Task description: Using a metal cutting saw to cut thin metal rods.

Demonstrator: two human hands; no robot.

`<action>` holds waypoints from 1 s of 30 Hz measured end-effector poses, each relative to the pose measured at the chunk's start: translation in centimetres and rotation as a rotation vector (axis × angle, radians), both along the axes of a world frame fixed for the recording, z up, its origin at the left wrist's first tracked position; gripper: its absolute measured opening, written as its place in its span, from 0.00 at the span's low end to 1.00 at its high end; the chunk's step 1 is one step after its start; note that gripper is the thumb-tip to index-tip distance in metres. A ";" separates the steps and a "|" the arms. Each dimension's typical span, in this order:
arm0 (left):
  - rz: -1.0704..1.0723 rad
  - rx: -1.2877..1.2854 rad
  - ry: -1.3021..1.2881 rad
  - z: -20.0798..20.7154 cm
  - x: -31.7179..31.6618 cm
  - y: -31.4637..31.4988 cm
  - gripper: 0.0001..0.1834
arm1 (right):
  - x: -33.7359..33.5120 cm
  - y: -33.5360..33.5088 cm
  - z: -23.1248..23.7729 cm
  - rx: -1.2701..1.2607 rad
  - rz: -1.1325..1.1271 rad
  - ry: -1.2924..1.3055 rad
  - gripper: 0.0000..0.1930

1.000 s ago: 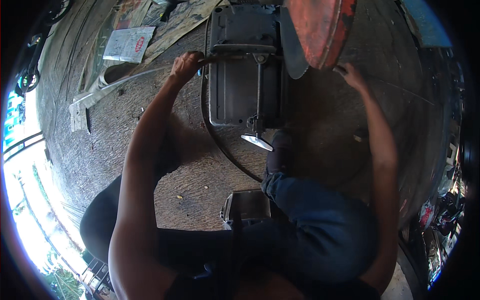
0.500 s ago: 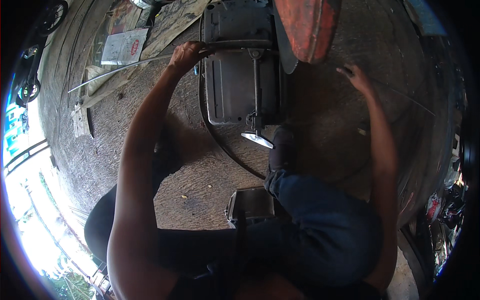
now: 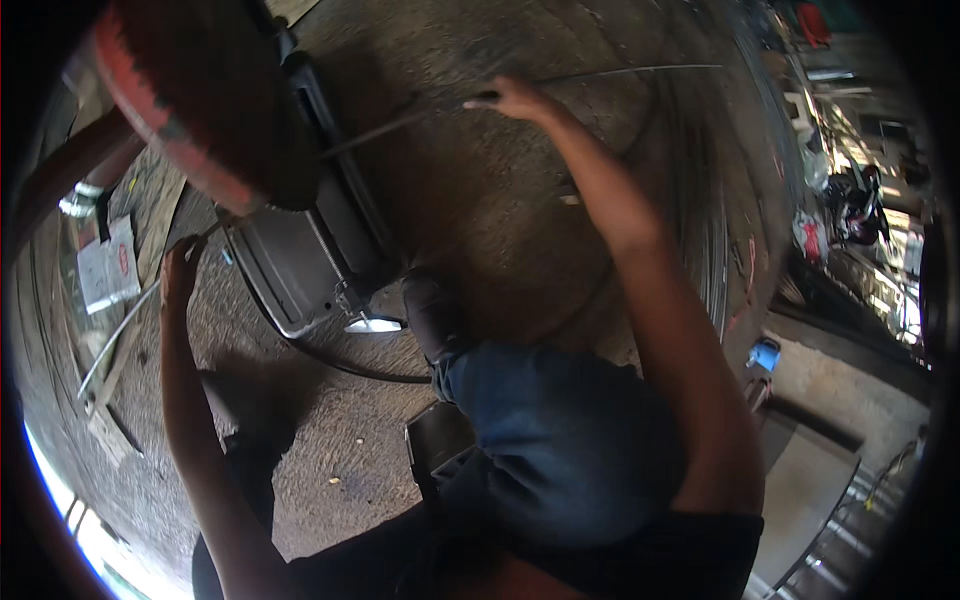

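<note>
A cut-off saw stands on the ground before me, its red blade guard [image 3: 150,120] over the far part of the grey metal base [image 3: 285,255]. A screw clamp [image 3: 330,245] with a flat, bright handle [image 3: 375,326] runs along the base. Across the saw lies a long thin metal rod [image 3: 385,130], its middle hidden by the guard. My left hand [image 3: 180,268] is closed round the rod just left of the base. My right hand [image 3: 515,98] pinches the rod well to the right, and its thin end reaches past the hand.
My shod foot [image 3: 430,310] rests close to the base. A dark cable or hose [image 3: 350,372] curves round the saw's near side. At left lie a printed white sheet [image 3: 108,265] and boards. Long rods [image 3: 715,260] lie at right, near a blue object [image 3: 765,354].
My view has swung to the right, so the saw now appears farther left and tilted. The rod between the saw and my right hand shows more plainly. My left hand stays on the rod.
</note>
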State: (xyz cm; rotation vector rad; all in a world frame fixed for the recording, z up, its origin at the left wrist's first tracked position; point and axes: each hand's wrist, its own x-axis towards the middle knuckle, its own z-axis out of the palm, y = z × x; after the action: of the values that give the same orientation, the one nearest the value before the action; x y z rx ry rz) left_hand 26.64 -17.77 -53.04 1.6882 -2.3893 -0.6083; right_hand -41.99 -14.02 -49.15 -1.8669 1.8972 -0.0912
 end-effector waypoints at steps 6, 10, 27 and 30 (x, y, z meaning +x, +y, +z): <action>0.054 -0.026 0.039 0.0 0.3 0.0 0.16 | 0.8 -0.3 2.2 0.116 0.023 0.040 0.49; 0.084 -0.048 0.010 1.1 -1.7 0.9 0.17 | 0.5 0.6 1.2 0.007 -0.003 0.041 0.46; 0.066 -0.169 -0.013 2.7 -3.2 2.0 0.15 | 1.4 2.8 -0.3 -0.383 0.047 0.118 0.34; 0.102 -0.176 -0.051 2.7 -3.5 2.2 0.14 | 1.4 3.3 -0.5 -0.373 0.036 0.146 0.33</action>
State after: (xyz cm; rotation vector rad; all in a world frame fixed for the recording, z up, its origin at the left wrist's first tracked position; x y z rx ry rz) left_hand 23.16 -15.61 -50.37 1.7560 -2.2961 -0.3323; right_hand -40.64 -10.76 -49.66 -2.2031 2.0536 -0.3249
